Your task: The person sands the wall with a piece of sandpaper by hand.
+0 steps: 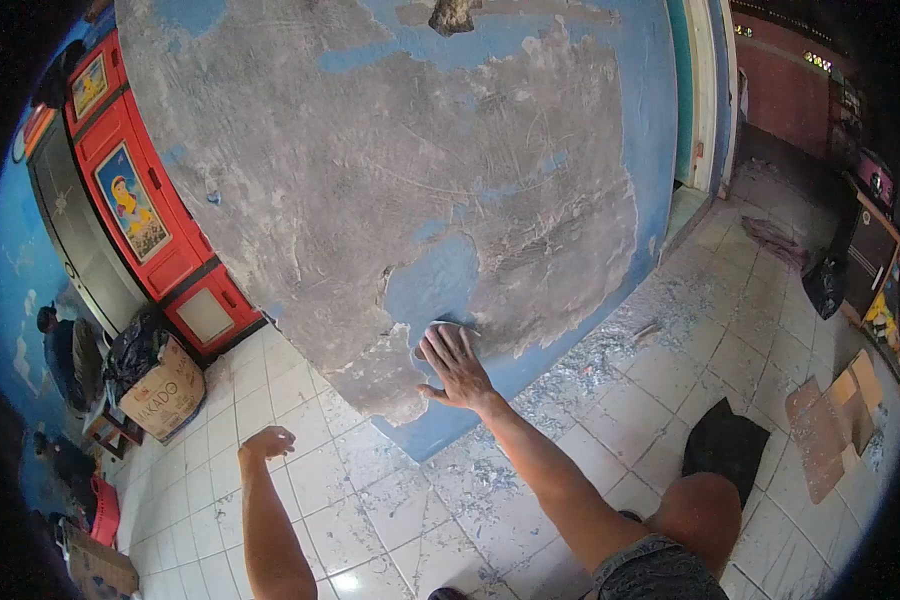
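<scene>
Against the lower part of the wall [530, 210], at a patch of blue paint, my right hand [453, 368] presses with its fingers over a thin, pale-edged piece [458, 324]. Most of that piece is hidden under the fingers. Grey, rough plaster shows around the patch, with ragged edges of blue paint. My left hand [268, 443] hangs over the tiled floor to the left, away from the wall, its fingers loosely curled and apart, with nothing visible in it.
Blue paint flakes [590, 370] litter the white tiles [360, 520] along the wall's foot. A cardboard box [165, 395] with a black bag and a red cabinet [135, 190] are at left. Flattened cardboard [815, 440], a black sheet [725, 445] and a doorway [705, 100] are at right.
</scene>
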